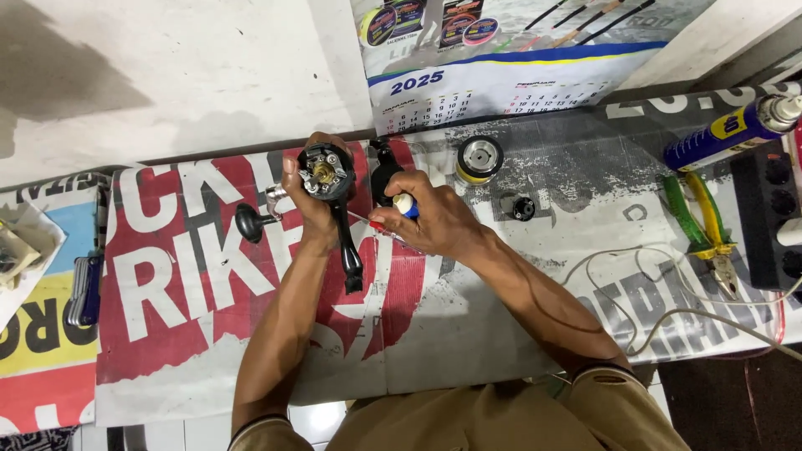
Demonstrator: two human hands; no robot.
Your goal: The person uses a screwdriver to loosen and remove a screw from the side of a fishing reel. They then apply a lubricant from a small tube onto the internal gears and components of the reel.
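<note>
My left hand (305,196) is closed around the opened fishing reel (326,171) held above the worktop (468,334), my right hand (426,221) grips a screwdriver (404,205); a slip could, I think, gouge the brass gear.

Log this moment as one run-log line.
left hand: grips fishing reel body, gears exposed | right hand: holds small blue-and-white tool | bench: spool, pliers, spray can
</note>
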